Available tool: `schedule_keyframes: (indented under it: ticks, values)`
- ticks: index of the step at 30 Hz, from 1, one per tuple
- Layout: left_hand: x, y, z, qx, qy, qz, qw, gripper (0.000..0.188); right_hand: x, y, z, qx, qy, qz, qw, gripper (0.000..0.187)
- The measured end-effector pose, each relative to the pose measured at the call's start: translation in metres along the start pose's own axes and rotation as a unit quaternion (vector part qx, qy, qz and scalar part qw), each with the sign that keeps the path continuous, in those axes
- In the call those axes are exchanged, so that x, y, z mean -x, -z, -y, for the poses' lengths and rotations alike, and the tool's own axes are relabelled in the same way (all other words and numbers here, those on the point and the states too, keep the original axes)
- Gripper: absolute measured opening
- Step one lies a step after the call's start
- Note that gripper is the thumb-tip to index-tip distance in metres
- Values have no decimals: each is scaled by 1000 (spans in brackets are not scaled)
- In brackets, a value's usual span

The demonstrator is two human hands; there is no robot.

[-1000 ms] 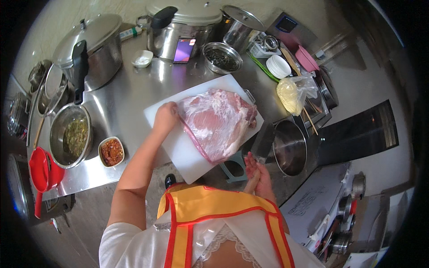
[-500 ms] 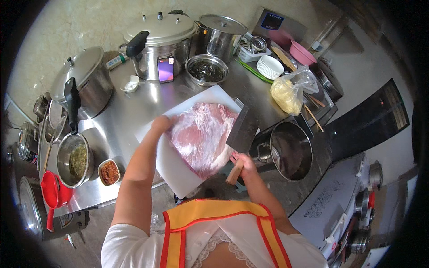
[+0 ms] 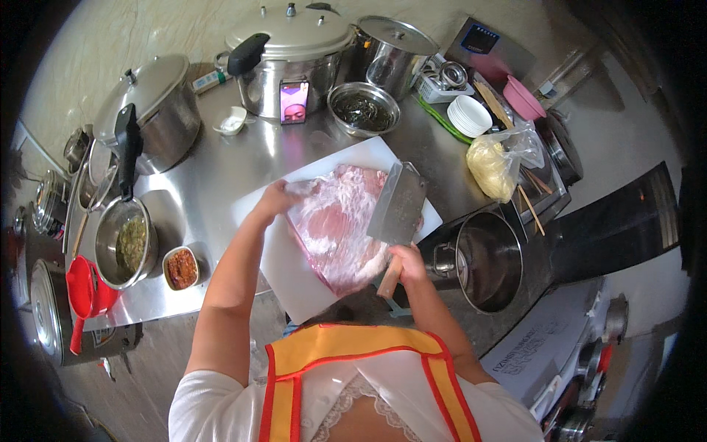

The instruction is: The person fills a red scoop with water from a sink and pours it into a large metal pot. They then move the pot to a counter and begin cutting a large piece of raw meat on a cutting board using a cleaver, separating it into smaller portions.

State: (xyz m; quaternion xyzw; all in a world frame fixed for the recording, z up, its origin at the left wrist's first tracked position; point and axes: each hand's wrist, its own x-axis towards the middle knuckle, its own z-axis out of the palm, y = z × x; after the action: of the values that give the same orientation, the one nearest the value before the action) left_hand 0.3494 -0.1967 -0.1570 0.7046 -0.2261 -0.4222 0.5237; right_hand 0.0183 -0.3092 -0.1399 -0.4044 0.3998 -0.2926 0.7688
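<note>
A large slab of raw pink meat with white fat lies on a white cutting board in front of me. My right hand is closed round the wooden handle of a cleaver. The cleaver's broad blade is tilted over the right side of the meat; whether its edge touches is unclear. My left hand is at the meat's upper left edge, its fingers smeared by motion.
Pressure cookers and a lidded pot line the back, near a phone and a bowl of dark strips. At left are a steel bowl, a sauce dish and a red ladle. A deep pot stands right.
The cleaver has turned, so its blade face shows more and leans over the meat. My left hand's fingers have shifted along the meat's edge. The whole view has shifted slightly.
</note>
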Motion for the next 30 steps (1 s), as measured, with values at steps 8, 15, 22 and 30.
schedule_keyframes:
  ticks: [8,15,22,30]
  values:
    - [67,-23,15,-126,-157,-299,933,43,23,0,19,33,17,-43,998,38]
    - [161,-83,-6,-266,-326,-301,856,39,56,16,63,179,3,-10,984,24]
    - [164,-112,4,-330,-349,-242,843,37,85,13,81,358,20,85,930,12]
    - [169,-117,-1,-307,-365,-261,839,35,94,0,75,480,171,101,855,13]
